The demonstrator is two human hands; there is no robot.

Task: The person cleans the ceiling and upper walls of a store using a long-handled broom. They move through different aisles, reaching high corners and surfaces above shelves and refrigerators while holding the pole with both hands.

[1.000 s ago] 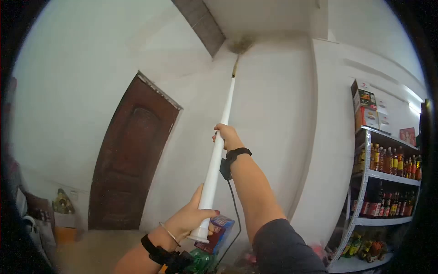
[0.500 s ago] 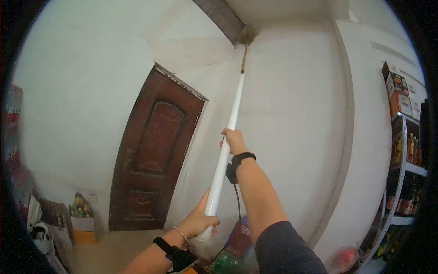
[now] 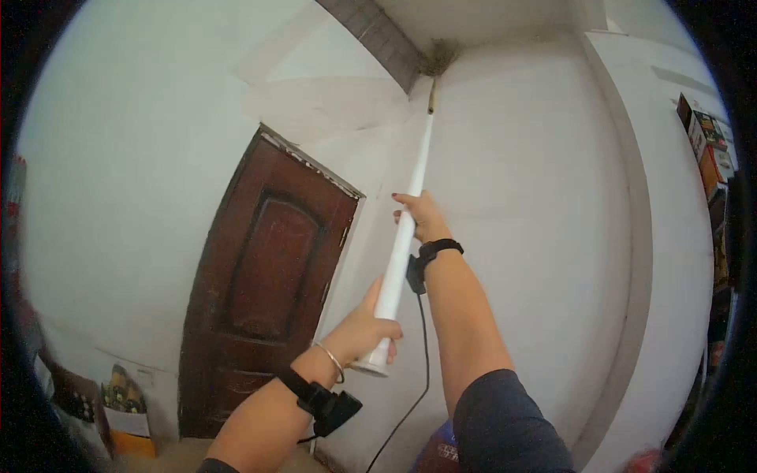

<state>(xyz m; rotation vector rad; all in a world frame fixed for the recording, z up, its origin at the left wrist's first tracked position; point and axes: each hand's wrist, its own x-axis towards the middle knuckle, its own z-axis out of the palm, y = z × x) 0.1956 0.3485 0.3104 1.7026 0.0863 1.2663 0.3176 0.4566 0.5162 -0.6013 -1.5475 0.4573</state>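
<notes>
A long white pole [image 3: 398, 264] slants up and away from me, with a thin bamboo-like stick [image 3: 432, 96] at its far end. A bristly brush head [image 3: 439, 57] tops the stick, up in the corner where wall and ceiling meet. My left hand [image 3: 364, 329] is closed around the pole just above its flared lower end. Farther up, my right hand [image 3: 423, 214] grips the pole, its index finger partly stretched out. Both wrists wear black straps with small devices, and a cable [image 3: 426, 347] hangs from the right one.
A dark red-brown door [image 3: 272, 268] is set in the left wall. Boxes of bottles [image 3: 124, 406] stand at lower left. On the right, past a wall pillar [image 3: 670, 197], are a shelf and stacked boxes [image 3: 706, 146]. A grey beam [image 3: 374, 35] runs along the ceiling.
Both hands have raised the pole, and its lower end sits higher in view. The brush head remains in the ceiling corner. My view has tilted upward and turned slightly left.
</notes>
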